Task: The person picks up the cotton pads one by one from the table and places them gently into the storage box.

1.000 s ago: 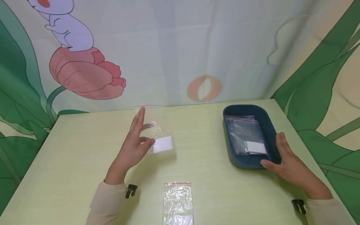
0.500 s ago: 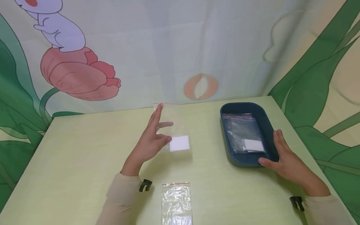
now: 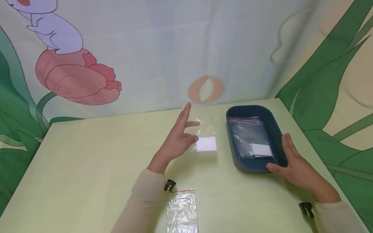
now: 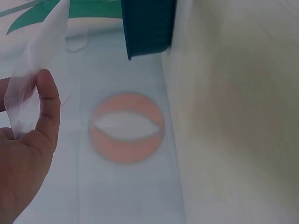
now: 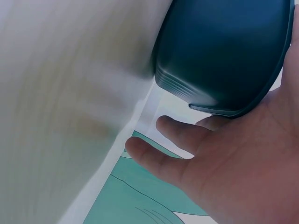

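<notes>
The right wrist view is filled at the top by the rounded outer wall of a dark blue tray (image 5: 224, 51), seen from close up and low down. The right hand (image 5: 233, 172) lies under and against the tray's right end, palm toward the wall, fingers (image 5: 154, 161) straight and spread. To the left is the pale yellow-green table (image 5: 60, 116), blurred, with a green-and-white patterned backdrop (image 5: 135, 200) showing beyond the fingers.

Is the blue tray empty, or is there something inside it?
Not empty. The blue tray has clear plastic bags lying flat inside, one with a white label. The right hand rests against the tray's near side.
</notes>
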Demonstrator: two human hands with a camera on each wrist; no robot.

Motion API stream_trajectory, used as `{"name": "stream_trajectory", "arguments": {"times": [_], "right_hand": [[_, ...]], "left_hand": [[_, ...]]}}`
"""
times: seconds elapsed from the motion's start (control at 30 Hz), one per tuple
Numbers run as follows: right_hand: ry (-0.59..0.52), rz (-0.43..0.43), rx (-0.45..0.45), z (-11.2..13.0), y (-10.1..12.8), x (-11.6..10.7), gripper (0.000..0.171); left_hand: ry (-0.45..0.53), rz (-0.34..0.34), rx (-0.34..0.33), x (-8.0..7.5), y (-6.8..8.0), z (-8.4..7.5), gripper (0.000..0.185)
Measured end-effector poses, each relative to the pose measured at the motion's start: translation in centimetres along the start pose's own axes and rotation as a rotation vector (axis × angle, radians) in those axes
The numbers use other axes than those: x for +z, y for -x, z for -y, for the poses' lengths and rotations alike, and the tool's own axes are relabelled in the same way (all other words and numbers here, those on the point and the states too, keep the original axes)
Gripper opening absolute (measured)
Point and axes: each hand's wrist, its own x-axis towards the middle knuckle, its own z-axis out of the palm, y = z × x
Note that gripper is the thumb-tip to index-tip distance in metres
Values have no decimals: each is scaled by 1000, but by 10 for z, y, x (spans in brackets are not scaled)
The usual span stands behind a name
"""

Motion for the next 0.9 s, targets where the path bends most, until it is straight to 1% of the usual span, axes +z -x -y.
{"name": "stream_trajectory", "arguments": {"times": [0.17,0.27,0.4,0.63,0.7,0.73,0.9], "right_hand": [[4,-3,-4,0,-1,-2,117],[2,-8,-9,0,-1,-2,117],[-6,-6,-10,-1,0,-1,117],[12,-12,-9,0,0,1,117],[12,-10,-7,0,0,1,117],[12,-10,-7,0,0,1,117],[12,-7,-8,0,-2,0,117]], "left_hand": [[-9,39,4,23,-23,0,108],[-42,69,2,40,-36,2,107],[-98,104,-5,64,-49,8,106],[-148,166,17,100,-71,20,105],[-178,182,13,108,-77,19,104],[-212,187,16,111,-80,18,102],[-310,243,47,130,-96,13,98]]}}
